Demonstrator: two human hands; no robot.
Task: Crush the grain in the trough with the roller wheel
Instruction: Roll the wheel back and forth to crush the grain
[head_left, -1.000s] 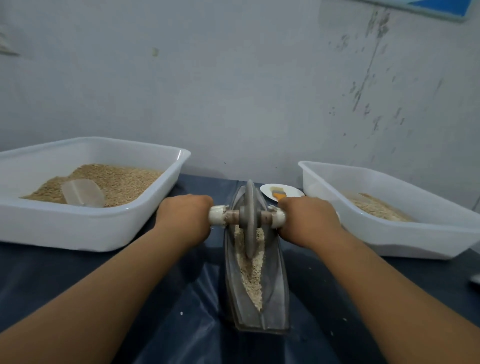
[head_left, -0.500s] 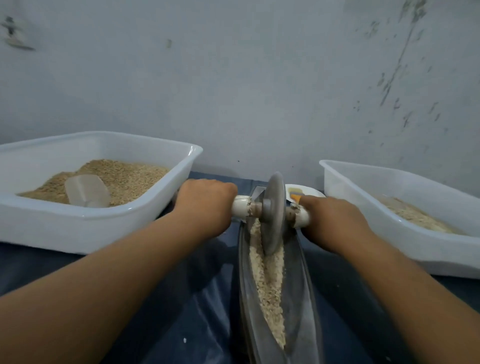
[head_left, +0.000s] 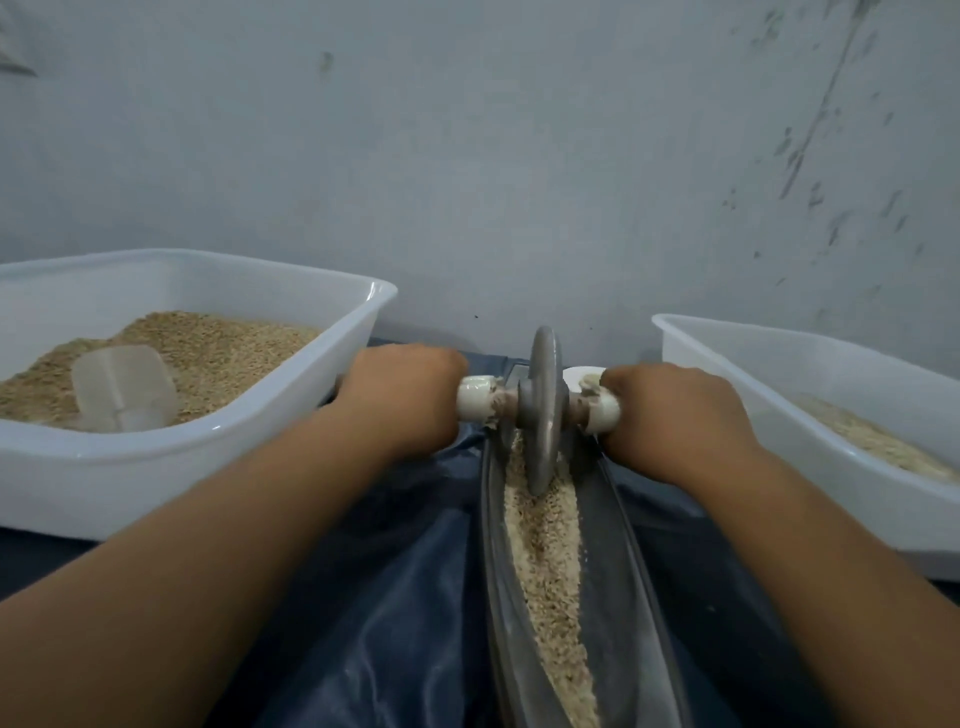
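Fingers of both hands curl around the white handles of a roller wheel (head_left: 543, 410), the left hand (head_left: 402, 397) gripping one end of the axle and the right hand (head_left: 670, 415) the other. Standing upright on its edge, the grey disc presses into pale grain (head_left: 545, 561) near the far end of a narrow metal trough (head_left: 618, 597), which runs lengthwise toward the camera on a dark blue sheet (head_left: 395, 613). A white tub (head_left: 218, 441) at left holds brown grain and a clear scoop (head_left: 124, 392) lying on the heap. Another white tub (head_left: 810, 415) at right holds paler grain. A small white dish (head_left: 576, 375) shows just behind the wheel, against a grey wall (head_left: 519, 156).
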